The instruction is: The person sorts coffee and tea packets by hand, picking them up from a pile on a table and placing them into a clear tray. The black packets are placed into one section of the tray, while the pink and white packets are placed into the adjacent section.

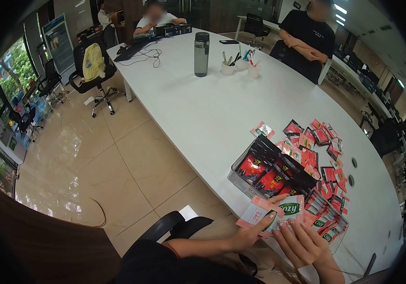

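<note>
Head view. The white desk stretched from the box to the bottle, its left edge running diagonally; loose sachets crowded the ground beyond the box. Just before the box, the left hand and right hand gripped pink-and-white packets. One green "Cozy" label sat nearly level; that packet's long axis, partly covered by fingers, could not be judged securely.

Office: white table with pen cups, wheeled chairs, a keyboard and long desks are observed.
</note>
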Action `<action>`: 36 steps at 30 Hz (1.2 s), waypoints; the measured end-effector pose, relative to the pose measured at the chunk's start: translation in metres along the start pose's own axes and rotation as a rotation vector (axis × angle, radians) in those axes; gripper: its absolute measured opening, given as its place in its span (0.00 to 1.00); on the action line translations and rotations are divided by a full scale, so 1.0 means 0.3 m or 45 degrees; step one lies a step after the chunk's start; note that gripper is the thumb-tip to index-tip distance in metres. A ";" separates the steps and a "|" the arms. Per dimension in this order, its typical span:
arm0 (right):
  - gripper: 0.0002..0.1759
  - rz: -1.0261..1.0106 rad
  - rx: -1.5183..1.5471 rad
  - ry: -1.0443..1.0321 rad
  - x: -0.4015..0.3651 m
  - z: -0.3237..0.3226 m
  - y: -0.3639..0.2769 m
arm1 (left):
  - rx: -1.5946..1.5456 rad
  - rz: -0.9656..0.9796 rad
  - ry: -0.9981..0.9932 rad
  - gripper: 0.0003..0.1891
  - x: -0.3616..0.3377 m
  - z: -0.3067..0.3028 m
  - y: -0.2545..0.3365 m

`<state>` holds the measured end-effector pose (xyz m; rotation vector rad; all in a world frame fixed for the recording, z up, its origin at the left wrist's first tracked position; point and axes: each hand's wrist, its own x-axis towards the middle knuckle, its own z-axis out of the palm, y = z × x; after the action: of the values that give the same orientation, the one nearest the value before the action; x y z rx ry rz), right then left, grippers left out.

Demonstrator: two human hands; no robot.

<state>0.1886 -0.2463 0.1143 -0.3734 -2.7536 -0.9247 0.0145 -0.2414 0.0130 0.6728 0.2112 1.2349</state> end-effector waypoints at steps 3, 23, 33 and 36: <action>0.14 -0.002 -0.024 -0.006 -0.017 0.002 0.002 | 0.064 -0.025 0.063 0.28 0.003 -0.001 -0.004; 0.28 1.720 0.482 0.493 -0.268 -0.003 0.023 | 0.796 0.102 -0.208 0.20 0.084 -0.125 -0.107; 0.30 1.748 0.671 0.211 -0.254 -0.017 0.073 | 0.673 0.143 -0.103 0.11 0.102 -0.131 -0.092; 0.31 1.795 0.808 0.017 -0.234 -0.035 0.068 | 0.616 0.148 -0.067 0.14 0.096 -0.133 -0.097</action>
<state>0.2622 -0.2490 0.1144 -1.7200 -1.7831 0.2898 0.0278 -0.2056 -0.0296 1.1467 0.4401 1.2860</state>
